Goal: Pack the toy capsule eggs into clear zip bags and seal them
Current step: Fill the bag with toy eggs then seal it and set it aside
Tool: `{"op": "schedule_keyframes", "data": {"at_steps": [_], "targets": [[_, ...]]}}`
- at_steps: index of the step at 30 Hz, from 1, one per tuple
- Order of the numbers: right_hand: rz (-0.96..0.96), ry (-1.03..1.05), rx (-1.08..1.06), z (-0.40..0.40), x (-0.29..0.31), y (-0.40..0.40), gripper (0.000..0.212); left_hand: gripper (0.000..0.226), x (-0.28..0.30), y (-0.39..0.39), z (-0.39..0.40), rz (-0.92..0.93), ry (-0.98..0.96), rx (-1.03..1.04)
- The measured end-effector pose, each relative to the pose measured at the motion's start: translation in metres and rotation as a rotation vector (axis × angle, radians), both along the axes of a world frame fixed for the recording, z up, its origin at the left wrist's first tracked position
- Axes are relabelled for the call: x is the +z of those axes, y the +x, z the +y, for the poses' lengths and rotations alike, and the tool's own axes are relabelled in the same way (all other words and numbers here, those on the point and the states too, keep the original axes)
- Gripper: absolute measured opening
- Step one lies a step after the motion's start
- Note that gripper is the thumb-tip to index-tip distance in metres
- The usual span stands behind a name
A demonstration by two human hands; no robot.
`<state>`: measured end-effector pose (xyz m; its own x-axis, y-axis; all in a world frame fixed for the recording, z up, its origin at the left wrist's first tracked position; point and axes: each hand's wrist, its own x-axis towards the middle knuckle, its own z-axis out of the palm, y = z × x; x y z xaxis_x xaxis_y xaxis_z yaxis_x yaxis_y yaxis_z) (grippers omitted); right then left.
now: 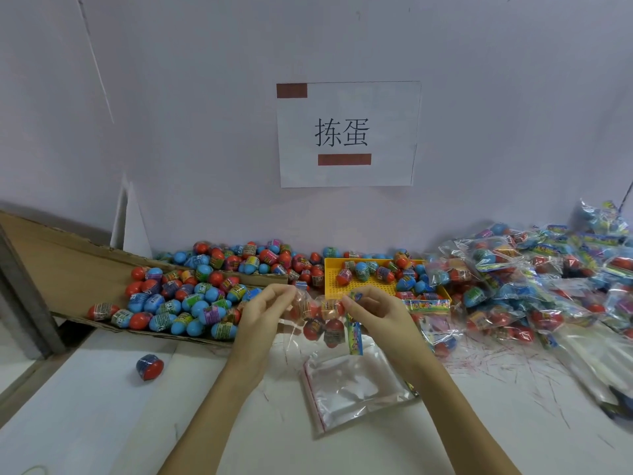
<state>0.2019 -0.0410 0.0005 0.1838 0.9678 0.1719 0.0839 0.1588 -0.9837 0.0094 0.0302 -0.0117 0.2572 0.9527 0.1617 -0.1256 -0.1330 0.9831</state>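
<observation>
While both hands pinch the top edge, left hand (263, 310) at the left corner and right hand (371, 308) at the right, the clear zip bag (317, 320) hangs above the table, mouth up, long axis vertical, red eggs inside. A printed card strip (354, 332) dangles by the right fingers. Empty bags (352, 389) lie flat just nearer. White table (102, 423): cardboard tray of eggs (178, 303) left, yellow tray (346, 286) far, packed bags (531, 286) right. One stray egg (149, 366) near left.

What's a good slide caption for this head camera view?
Both hands, left and right, pinch the top of a clear zip bag holding capsule eggs, above empty bags.
</observation>
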Motion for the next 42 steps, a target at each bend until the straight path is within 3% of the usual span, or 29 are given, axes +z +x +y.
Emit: {"op": "schedule_keyframes", "data": {"at_steps": [5,11,16,19,27,32,34,37,42], "targets": [[0.046,0.023,-0.076,-0.001,0.002,-0.002,0.026,0.013,-0.003,-0.001,0.001,0.041,0.082,0.079],[0.08,0.127,-0.294,0.007,-0.007,-0.019,0.028,0.016,-0.007,0.001,0.004,-0.024,-0.041,0.087],[0.12,0.121,-0.268,0.009,-0.012,-0.027,0.027,0.028,-0.004,-0.004,0.006,-0.183,-0.151,-0.065],[0.101,0.115,-0.271,0.01,-0.012,-0.025,0.027,0.035,-0.002,-0.001,0.003,-0.089,-0.139,-0.113],[-0.03,0.155,-0.298,0.008,-0.008,-0.027,0.027,0.025,-0.006,0.003,0.001,-0.028,-0.085,0.08],[0.12,-0.042,-0.125,0.008,-0.009,-0.025,0.026,0.026,-0.005,-0.003,0.005,-0.214,-0.256,0.212],[0.117,-0.04,-0.121,0.009,-0.012,-0.025,0.021,0.021,-0.005,-0.006,0.007,-0.204,-0.251,0.222],[0.17,0.006,-0.185,0.01,-0.014,-0.028,0.018,0.006,-0.004,-0.008,0.009,-0.022,-0.085,0.108],[-0.006,0.021,-0.105,0.006,-0.01,-0.021,0.015,0.033,0.0,-0.004,0.006,0.001,-0.056,-0.197]]}}
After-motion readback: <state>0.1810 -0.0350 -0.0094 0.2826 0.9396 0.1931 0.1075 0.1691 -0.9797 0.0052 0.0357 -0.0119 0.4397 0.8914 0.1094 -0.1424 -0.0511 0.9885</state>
